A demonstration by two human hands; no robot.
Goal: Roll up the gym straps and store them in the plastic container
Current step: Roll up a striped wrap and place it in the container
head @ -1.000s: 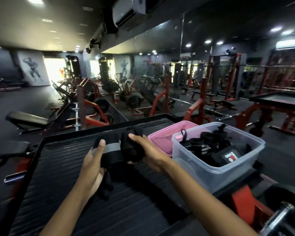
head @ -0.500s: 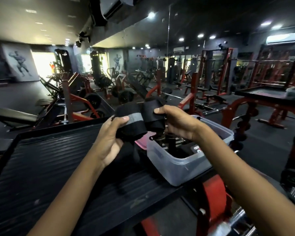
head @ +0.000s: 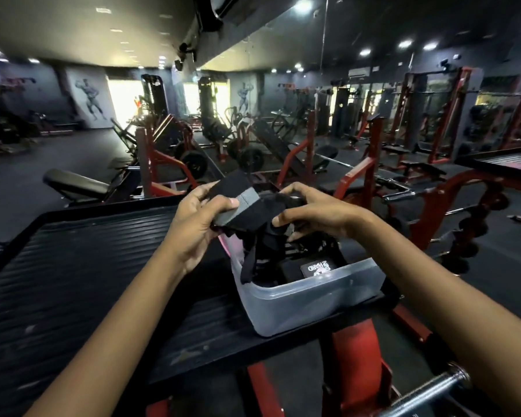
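Both hands grip a black gym strap with a grey band [head: 247,206] just above the clear plastic container [head: 307,299]: the left hand [head: 193,224] pinches the banded end, the right hand [head: 316,215] curls round the other. The container sits at the black table [head: 73,266] edge, seemingly holding more rolled straps [head: 298,260].

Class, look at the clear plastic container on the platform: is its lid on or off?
Off. The plastic container has an open top, with rolled black straps visible inside it and no lid across its rim.
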